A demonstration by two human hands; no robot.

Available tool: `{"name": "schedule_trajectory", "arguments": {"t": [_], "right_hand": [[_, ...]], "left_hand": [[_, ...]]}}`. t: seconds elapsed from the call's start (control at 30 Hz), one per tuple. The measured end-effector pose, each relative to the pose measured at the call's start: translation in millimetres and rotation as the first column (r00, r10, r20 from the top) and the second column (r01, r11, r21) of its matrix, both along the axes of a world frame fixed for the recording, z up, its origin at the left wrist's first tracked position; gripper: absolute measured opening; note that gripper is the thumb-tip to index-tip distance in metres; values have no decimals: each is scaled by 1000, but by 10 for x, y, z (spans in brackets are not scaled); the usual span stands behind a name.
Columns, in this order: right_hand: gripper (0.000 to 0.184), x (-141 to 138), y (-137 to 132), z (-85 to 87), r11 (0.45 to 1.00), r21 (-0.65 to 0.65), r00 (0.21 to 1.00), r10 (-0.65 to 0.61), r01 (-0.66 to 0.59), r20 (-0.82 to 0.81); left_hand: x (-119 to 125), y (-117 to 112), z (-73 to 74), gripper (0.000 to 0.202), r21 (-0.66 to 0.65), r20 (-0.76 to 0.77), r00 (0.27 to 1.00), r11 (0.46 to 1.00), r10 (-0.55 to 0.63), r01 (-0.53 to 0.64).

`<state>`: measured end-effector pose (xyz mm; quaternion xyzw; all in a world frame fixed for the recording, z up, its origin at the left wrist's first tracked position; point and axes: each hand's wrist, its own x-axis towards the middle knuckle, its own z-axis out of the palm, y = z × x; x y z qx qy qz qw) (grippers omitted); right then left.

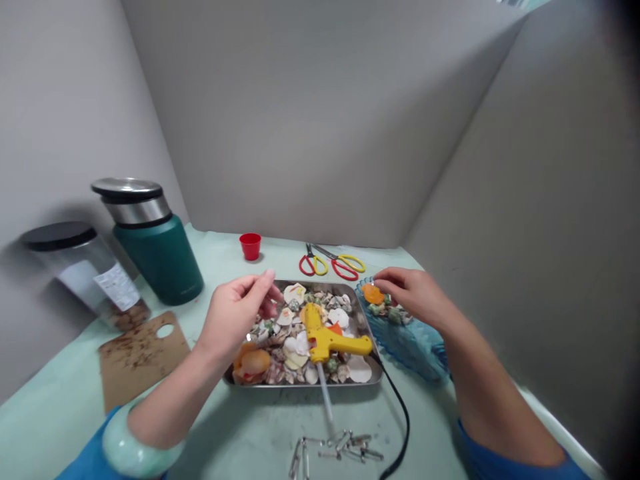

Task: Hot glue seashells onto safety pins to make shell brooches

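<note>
My left hand [240, 305] hovers over the left side of a metal tray [307, 385], thumb and fingers curled together; whether anything small is between them is hidden. Mixed seashells [296, 343] fill the tray. A yellow glue gun [327, 340] lies across them, a clear glue stick [325, 400] poking from its back end towards me. My right hand [415, 290] reaches over a blue scalloped glass dish [407, 347], its fingertips pinched beside an orange shell [373, 293]. I cannot make out what those fingertips grip. Small greenish shells [395, 313] lie in the dish too.
Two pairs of scissors [345, 267] and a red cup [251, 247] stand behind the tray. At left are a green flask [163, 257], a lidded clear jar [100, 280] and a stained brown board [143, 357]. Metal clips [350, 445] and a black cord [404, 413] lie in front.
</note>
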<state>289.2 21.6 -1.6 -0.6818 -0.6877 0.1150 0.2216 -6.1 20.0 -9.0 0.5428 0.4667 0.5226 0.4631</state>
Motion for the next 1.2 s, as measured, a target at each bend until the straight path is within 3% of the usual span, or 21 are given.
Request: {"name": "schedule_trajectory", "arguments": {"t": [0.07, 0.17, 0.3, 0.37, 0.43, 0.53, 0.6, 0.7, 0.77, 0.83, 0.97, 1.1, 1.2], "right_hand": [[25, -130, -106, 67, 987, 12, 986, 164, -163, -45], [20, -286, -238, 123, 930, 10, 930, 368, -368, 14], [18, -411, -340, 165, 872, 36, 871, 482, -487, 96], [18, -440, -366, 190, 869, 35, 866, 487, -493, 115], [18, -454, -380, 213, 873, 29, 868, 479, -486, 130], [18, -469, -390, 229, 876, 43, 872, 471, -480, 135], [18, -481, -392, 221, 874, 61, 871, 472, -483, 138], [19, -497, -386, 189, 868, 96, 868, 470, -488, 159], [19, -504, -377, 165, 863, 115, 866, 469, -491, 176], [19, -508, -369, 148, 861, 130, 865, 466, -492, 187], [18, -509, -362, 131, 866, 153, 874, 446, -476, 194], [18, -510, -354, 120, 868, 161, 877, 439, -470, 195], [18, -512, -344, 110, 867, 150, 873, 444, -476, 201]], "left_hand": [[-49, 56, -29, 34, 21, -6, 999, 999, 38, -38], [-117, 128, -72, 35, 73, -50, 994, 993, 94, -90], [-209, 209, -102, 35, 141, -350, 927, 986, 132, -87], [-242, 239, -107, 35, 171, -584, 801, 985, 132, -37], [-254, 253, -121, 30, 232, -782, 599, 973, 173, 21], [-230, 244, -195, 21, 333, -906, 321, 933, 276, 136], [-195, 228, -279, 21, 341, -931, 210, 918, 299, 205], [-141, 213, -415, 26, 343, -939, 115, 914, 325, 218], [-116, 214, -479, 27, 356, -934, 97, 911, 343, 211], [-109, 224, -500, 24, 368, -929, 122, 906, 349, 209], [-148, 253, -410, 16, 386, -910, 231, 907, 344, 170], [-217, 283, -290, 18, 396, -891, 278, 913, 358, 93], [-238, 306, -263, 20, 302, -875, 407, 953, 262, 35]]}}
